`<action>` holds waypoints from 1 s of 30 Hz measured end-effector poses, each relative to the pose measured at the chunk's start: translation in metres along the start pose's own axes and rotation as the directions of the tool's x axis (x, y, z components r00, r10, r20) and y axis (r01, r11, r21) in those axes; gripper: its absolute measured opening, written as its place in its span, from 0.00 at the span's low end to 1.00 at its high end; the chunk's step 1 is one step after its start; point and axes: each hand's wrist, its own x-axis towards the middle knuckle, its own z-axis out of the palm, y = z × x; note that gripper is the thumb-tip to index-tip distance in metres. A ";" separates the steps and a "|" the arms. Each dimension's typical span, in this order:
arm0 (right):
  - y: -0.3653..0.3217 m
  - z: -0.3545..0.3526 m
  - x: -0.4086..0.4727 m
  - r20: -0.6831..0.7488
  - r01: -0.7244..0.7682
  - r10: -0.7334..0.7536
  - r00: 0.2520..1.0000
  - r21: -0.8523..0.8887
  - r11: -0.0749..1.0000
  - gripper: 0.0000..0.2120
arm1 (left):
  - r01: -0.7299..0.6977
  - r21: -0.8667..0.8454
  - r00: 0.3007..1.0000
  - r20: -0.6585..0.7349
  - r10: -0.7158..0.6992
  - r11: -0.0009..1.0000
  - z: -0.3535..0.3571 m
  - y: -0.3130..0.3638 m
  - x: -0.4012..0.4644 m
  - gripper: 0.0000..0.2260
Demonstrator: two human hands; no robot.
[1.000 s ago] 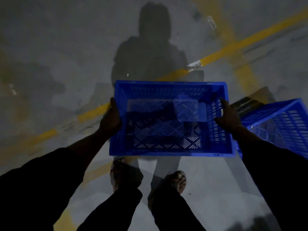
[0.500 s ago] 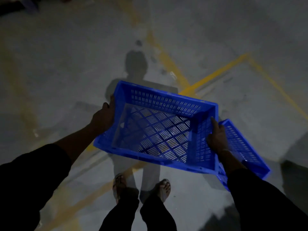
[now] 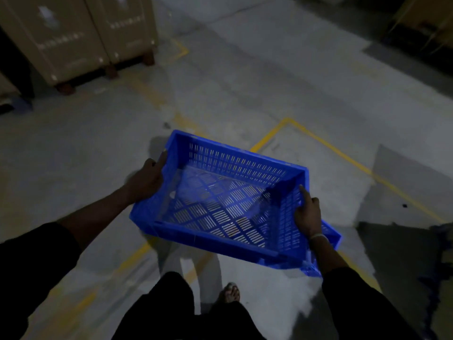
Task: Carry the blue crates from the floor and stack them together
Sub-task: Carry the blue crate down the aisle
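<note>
I hold an empty blue slotted crate (image 3: 220, 204) in the air in front of me, its open side up and tilted a little. My left hand (image 3: 147, 179) grips its left short wall. My right hand (image 3: 307, 213) grips its right short wall, thumb inside. A second blue crate (image 3: 331, 235) lies on the floor behind my right wrist; only its corner shows, the rest is hidden by the carried crate and my arm.
Grey concrete floor with yellow painted lines (image 3: 326, 143). Tall wrapped beige cartons on a pallet (image 3: 81, 38) stand at the far left. Dark objects sit at the far right edge (image 3: 421, 25). My feet (image 3: 229, 294) are below the crate.
The view has swung up and to the left while I walk with the crate. The cartons have come into sight, and the second crate has slipped mostly behind my right arm.
</note>
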 end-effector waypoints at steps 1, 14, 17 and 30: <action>0.000 -0.004 -0.003 -0.014 -0.011 0.011 1.000 -0.014 1.000 0.33 | -0.002 0.023 1.000 0.025 0.001 1.000 -0.004 0.006 0.002 0.38; -0.025 -0.013 -0.105 -0.276 -0.348 0.368 0.888 0.121 0.930 0.32 | -0.484 0.077 0.845 0.300 0.443 0.872 -0.016 0.041 0.113 0.35; -0.038 -0.004 -0.146 -0.343 -0.417 0.454 0.822 0.179 0.891 0.31 | -0.642 0.081 0.724 0.394 0.567 0.763 -0.011 0.057 0.137 0.35; -0.094 0.054 -0.361 -0.507 -0.622 0.784 0.358 0.497 0.605 0.31 | -0.908 -0.105 0.252 0.638 0.727 0.406 0.074 0.151 0.113 0.37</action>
